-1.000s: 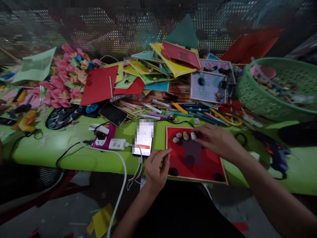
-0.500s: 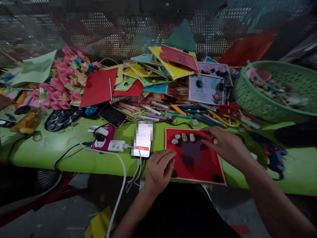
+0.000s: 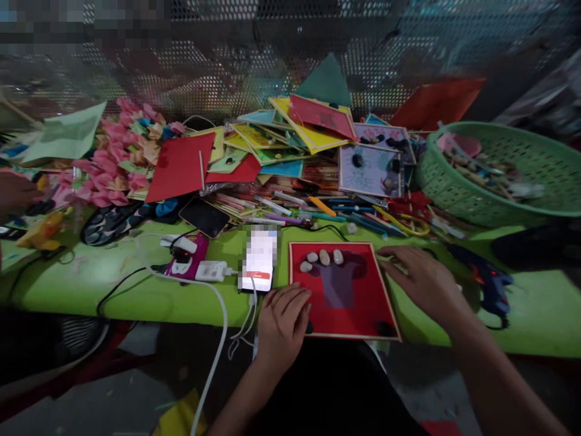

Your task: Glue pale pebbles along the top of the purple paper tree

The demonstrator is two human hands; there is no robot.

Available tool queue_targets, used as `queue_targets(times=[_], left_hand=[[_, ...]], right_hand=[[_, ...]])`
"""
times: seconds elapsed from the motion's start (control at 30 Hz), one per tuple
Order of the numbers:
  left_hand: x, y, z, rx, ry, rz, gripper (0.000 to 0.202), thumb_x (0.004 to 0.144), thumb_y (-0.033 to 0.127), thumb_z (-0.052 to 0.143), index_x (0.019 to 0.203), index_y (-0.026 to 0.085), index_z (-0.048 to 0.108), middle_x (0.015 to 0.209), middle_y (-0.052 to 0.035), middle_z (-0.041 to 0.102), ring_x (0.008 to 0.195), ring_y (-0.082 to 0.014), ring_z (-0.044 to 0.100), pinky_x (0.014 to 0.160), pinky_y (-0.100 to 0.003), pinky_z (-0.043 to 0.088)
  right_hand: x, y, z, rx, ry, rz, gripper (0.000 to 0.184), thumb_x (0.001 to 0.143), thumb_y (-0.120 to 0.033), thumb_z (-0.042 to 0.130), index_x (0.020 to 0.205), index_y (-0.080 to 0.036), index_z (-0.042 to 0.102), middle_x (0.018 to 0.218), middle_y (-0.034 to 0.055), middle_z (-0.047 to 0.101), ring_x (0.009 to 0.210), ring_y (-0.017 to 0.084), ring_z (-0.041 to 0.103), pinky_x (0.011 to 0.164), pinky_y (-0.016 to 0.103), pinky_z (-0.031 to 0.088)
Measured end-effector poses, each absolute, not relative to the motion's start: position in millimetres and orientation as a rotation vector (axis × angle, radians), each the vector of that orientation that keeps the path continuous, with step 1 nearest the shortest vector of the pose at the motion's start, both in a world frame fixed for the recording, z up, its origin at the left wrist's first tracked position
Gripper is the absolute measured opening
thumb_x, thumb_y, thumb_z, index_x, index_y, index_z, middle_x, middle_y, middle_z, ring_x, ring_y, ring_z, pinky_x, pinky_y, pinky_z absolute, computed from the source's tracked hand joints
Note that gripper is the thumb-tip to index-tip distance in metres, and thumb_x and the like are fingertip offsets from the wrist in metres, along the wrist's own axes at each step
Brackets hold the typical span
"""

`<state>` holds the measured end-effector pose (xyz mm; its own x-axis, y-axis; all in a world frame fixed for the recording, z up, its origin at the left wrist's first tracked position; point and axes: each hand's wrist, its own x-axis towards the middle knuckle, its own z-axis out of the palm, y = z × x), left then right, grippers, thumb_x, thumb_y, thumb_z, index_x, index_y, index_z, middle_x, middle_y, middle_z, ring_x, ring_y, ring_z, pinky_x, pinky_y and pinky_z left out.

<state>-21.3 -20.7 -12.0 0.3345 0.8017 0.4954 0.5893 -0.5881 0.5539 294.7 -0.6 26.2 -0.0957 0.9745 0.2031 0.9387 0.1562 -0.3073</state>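
A red picture board point(image 3: 367, 290) with a pale stick frame lies in front of me. On it is a purple tree-like shape point(image 3: 338, 284), with several pale pebbles point(image 3: 324, 257) in a row along its top left. A dark stone point(image 3: 385, 329) sits near the lower right corner, and another peeks out by the lower left. My left hand point(image 3: 284, 318) is curled over the board's left edge, steadying contact with it. Just beyond the right edge is my right hand point(image 3: 420, 281), palm down over the table, with thumb and fingers apart; no held object shows.
A lit phone point(image 3: 258, 257) on a white cable and a magenta power strip point(image 3: 188, 257) are at left. The glue gun point(image 3: 488, 281) and green basket point(image 3: 499, 181) stand at right. Behind are pens, sticks and stacked pictures point(image 3: 370, 169). Another person's hand point(image 3: 18, 191) shows far left.
My right hand has drawn back from above the board to beyond its right edge, uncovering the purple shape. My left hand stays at the left edge. The view has shifted slightly.
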Motion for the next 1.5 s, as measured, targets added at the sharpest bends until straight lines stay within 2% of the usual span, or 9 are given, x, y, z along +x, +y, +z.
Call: queue_targets(times=[0.23, 0.4, 0.6, 0.73, 0.93, 1.07, 1.2, 1.3, 1.5], left_hand=[[-21, -21, -16, 2.321, 1.216, 1.196, 0.031, 0.092, 0.008, 0.059, 0.119, 0.02, 0.065, 0.113, -0.0068, 0.076, 0.108, -0.0203, 0.07, 0.097, -0.04, 0.052], [-21, -22, -16, 2.294, 1.202, 1.237, 0.03, 0.091, 0.01, 0.061, 0.119, 0.021, 0.066, 0.112, -0.0061, 0.076, 0.109, -0.0195, 0.07, 0.098, -0.039, 0.052], [-20, -23, -9, 2.252, 1.2, 1.244, 0.029, 0.092, 0.009, 0.06, 0.118, 0.021, 0.066, 0.111, -0.0058, 0.076, 0.107, -0.0191, 0.07, 0.099, -0.038, 0.052], [-19, -22, 3, 2.185, 1.17, 1.224, 0.027, 0.092, 0.011, 0.06, 0.116, 0.021, 0.068, 0.109, -0.0063, 0.077, 0.105, -0.0202, 0.069, 0.096, -0.038, 0.052], [1, -15, 31, 1.59, 0.996, 1.012, 0.027, 0.098, 0.025, 0.056, 0.122, 0.022, 0.068, 0.111, -0.0062, 0.075, 0.103, -0.0188, 0.069, 0.095, -0.034, 0.052], [27, -4, 39, 1.088, 0.761, 0.897, 0.039, 0.096, 0.034, 0.06, 0.132, 0.02, 0.062, 0.124, -0.0085, 0.071, 0.115, -0.0212, 0.066, 0.102, -0.035, 0.05], [46, 2, 37, 0.895, 0.727, 0.919, 0.038, 0.085, 0.041, 0.075, 0.114, 0.017, 0.07, 0.114, -0.0089, 0.074, 0.109, -0.0236, 0.068, 0.099, -0.037, 0.05], [50, 2, 34, 0.857, 0.753, 0.936, 0.037, 0.08, 0.042, 0.079, 0.105, 0.016, 0.071, 0.104, -0.0075, 0.075, 0.099, -0.0211, 0.069, 0.094, -0.035, 0.051], [52, 0, 30, 0.837, 0.779, 0.95, 0.042, 0.078, 0.046, 0.079, 0.105, 0.016, 0.072, 0.102, -0.0071, 0.076, 0.096, -0.0197, 0.069, 0.092, -0.035, 0.053]], right_hand=[[296, 51, 29, -1.684, -2.177, 0.01, 0.029, 0.097, -0.031, 0.05, 0.117, -0.02, 0.069, 0.114, 0.0107, 0.072, 0.106, 0.03, 0.066, 0.091, 0.045, 0.052], [286, 76, 19, -1.719, -2.229, 0.005, 0.033, 0.095, -0.03, 0.052, 0.121, -0.019, 0.069, 0.109, 0.0124, 0.071, 0.106, 0.03, 0.065, 0.093, 0.044, 0.052], [284, 91, 11, -1.761, -2.202, 0.086, 0.022, 0.089, -0.026, 0.058, 0.107, -0.018, 0.069, 0.1, 0.0114, 0.069, 0.091, 0.029, 0.065, 0.079, 0.041, 0.052], [285, 86, 17, -1.751, -2.112, 0.096, 0.014, 0.084, -0.026, 0.065, 0.096, -0.019, 0.063, 0.091, 0.0066, 0.067, 0.077, 0.023, 0.064, 0.07, 0.035, 0.051], [262, 38, 53, -1.435, -1.999, 0.263, 0.017, 0.087, -0.029, 0.073, 0.098, -0.023, 0.061, 0.087, 0.0011, 0.065, 0.076, 0.018, 0.062, 0.072, 0.031, 0.05], [238, 5, 65, -1.315, -2.054, 0.358, 0.022, 0.087, -0.027, 0.074, 0.103, -0.024, 0.06, 0.089, 0.0008, 0.064, 0.075, 0.017, 0.061, 0.069, 0.029, 0.051], [228, -9, 64, -1.288, -2.066, 0.333, 0.023, 0.088, -0.018, 0.069, 0.107, -0.024, 0.057, 0.093, 0.0021, 0.063, 0.08, 0.017, 0.062, 0.071, 0.029, 0.052], [231, -11, 64, -1.316, -2.007, 0.42, 0.024, 0.089, -0.024, 0.069, 0.11, -0.025, 0.056, 0.092, 0.0016, 0.064, 0.078, 0.017, 0.063, 0.071, 0.03, 0.053], [239, -12, 69, -1.435, -2.028, 0.472, 0.018, 0.094, -0.038, 0.065, 0.105, -0.025, 0.059, 0.09, 0.0028, 0.068, 0.078, 0.019, 0.065, 0.071, 0.032, 0.053]])
